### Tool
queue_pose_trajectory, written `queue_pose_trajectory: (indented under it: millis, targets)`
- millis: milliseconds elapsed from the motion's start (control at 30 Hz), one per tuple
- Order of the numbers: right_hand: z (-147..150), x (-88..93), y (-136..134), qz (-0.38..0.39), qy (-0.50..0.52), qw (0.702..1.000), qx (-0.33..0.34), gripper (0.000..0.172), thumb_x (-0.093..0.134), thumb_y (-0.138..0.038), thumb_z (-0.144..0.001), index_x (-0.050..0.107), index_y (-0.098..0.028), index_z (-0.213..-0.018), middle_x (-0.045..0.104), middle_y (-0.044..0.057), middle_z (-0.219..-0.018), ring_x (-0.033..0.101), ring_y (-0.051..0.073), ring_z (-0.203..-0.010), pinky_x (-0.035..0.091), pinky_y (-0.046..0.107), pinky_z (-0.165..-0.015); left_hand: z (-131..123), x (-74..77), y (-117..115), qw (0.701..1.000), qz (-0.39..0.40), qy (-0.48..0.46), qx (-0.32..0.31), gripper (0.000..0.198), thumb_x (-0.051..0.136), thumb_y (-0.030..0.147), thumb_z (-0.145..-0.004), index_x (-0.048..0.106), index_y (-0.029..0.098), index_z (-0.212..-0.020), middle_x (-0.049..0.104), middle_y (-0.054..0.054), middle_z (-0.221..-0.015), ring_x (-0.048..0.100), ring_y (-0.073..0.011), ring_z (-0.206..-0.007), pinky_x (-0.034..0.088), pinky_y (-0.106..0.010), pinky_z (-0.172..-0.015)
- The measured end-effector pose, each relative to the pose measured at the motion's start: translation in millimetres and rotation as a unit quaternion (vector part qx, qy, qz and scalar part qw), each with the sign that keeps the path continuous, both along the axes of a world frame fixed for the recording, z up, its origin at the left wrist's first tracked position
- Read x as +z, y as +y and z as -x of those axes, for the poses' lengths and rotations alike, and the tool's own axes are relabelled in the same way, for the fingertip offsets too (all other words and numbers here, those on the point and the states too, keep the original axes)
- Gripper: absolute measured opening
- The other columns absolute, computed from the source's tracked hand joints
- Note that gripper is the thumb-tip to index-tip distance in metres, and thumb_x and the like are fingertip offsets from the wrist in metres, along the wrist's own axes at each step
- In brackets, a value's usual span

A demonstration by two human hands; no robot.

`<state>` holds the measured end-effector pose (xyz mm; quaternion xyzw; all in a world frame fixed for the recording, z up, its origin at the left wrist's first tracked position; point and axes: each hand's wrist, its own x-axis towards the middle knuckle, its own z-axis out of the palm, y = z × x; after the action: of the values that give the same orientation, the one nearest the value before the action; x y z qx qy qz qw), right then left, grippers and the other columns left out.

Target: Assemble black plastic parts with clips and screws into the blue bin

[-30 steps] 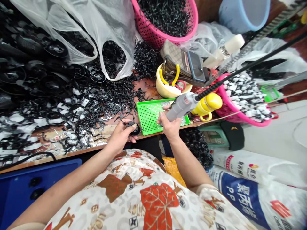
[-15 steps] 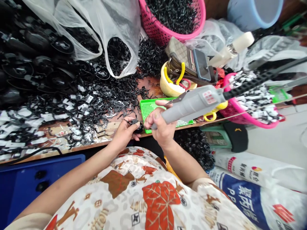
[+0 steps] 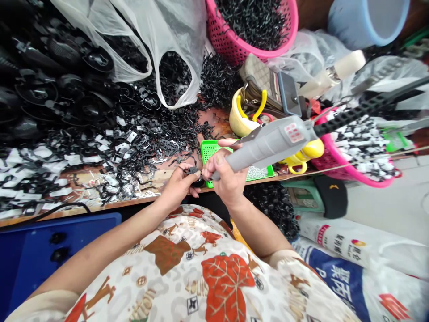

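My left hand [image 3: 179,183] pinches a small black plastic part [image 3: 194,172] at the near edge of the wooden bench [image 3: 83,179]. My right hand [image 3: 225,176] is wrapped round the grey handle of a powered screwdriver [image 3: 268,143], whose black cable runs up to the right. The tool's tip points left and meets the black part between my hands. A green perforated tray [image 3: 209,150] lies just behind my hands, with small silvery screws at its right end.
Heaps of black and white plastic pieces [image 3: 100,147] cover the bench on the left. Behind are a clear bag [image 3: 167,53], a pink basket of black clips [image 3: 254,27], a yellow bowl [image 3: 239,120] and a pink basket of black-and-white parts [image 3: 362,143]. Printed sacks [image 3: 351,259] lie at right.
My right hand swung the screwdriver from over the green tray leftward and down until its tip met the part in my left hand. The camera view drifted slightly.
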<state>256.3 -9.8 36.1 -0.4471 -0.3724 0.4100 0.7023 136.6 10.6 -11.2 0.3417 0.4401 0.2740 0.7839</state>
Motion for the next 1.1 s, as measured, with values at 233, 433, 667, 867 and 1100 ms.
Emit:
queue_pose_trajectory:
  millis: [233, 433, 667, 867, 1100]
  targets:
    - [0.9, -17.0, -1.1, 0.055, -0.039, 0.998, -0.008, 0.041, 0.078, -0.051, -0.080, 0.059, -0.025, -0.105, 0.055, -0.008, -0.062, 0.058, 0.012, -0.054, 0.057, 0.028, -0.057, 0.6, -3.0, -1.8, 0.999, -0.030, 0.019, -0.007, 0.051, 0.079, 0.047, -0.070, 0.043, 0.022, -0.097, 0.061, 0.007, -0.072, 0.062, -0.0117, -0.044, 0.045, -0.019, -0.035]
    - [11.7, -24.0, -5.1, 0.064, -0.024, 0.998, 0.005, 0.040, 0.078, -0.052, -0.080, 0.057, -0.024, -0.102, 0.057, -0.008, -0.062, 0.056, 0.010, -0.048, 0.054, 0.026, -0.049, 1.3, -0.9, -4.2, 0.998, -0.051, 0.041, -0.004, 0.053, 0.080, 0.048, -0.068, 0.047, 0.022, -0.100, 0.060, 0.007, -0.067, 0.057, -0.0108, -0.042, 0.038, -0.017, -0.031]
    - [-32.1, -1.9, -10.5, 0.032, -0.015, 0.999, -0.004, 0.035, 0.077, -0.048, -0.081, 0.062, -0.025, -0.103, 0.053, -0.010, -0.060, 0.052, 0.009, -0.043, 0.048, 0.024, -0.044, -0.2, -2.5, -13.3, 0.996, -0.054, 0.055, -0.034, 0.037, 0.070, 0.040, -0.077, 0.046, 0.025, -0.101, 0.057, 0.008, -0.062, 0.058, -0.0133, -0.042, 0.041, -0.019, -0.034]
    - [-78.8, -26.4, -0.9, 0.058, -0.116, 0.982, -0.136, 0.038, 0.077, -0.046, -0.081, 0.061, -0.022, -0.105, 0.056, -0.010, -0.055, 0.054, 0.010, -0.044, 0.049, 0.024, -0.048, -11.6, -1.8, -15.1, 0.995, -0.078, 0.054, -0.022, 0.035, 0.055, 0.058, -0.091, 0.042, 0.025, -0.092, 0.056, 0.007, -0.053, 0.050, -0.0112, -0.037, 0.033, -0.017, -0.034]
    - [-75.6, -41.3, -1.7, 0.083, -0.132, 0.979, -0.132, 0.036, 0.074, -0.047, -0.083, 0.057, -0.021, -0.100, 0.059, -0.010, -0.053, 0.056, 0.010, -0.043, 0.048, 0.024, -0.049, -15.5, -3.1, -12.4, 0.994, -0.070, 0.082, -0.027, 0.037, 0.056, 0.061, -0.090, 0.040, 0.027, -0.093, 0.056, 0.008, -0.050, 0.045, -0.0118, -0.030, 0.024, -0.017, -0.029]
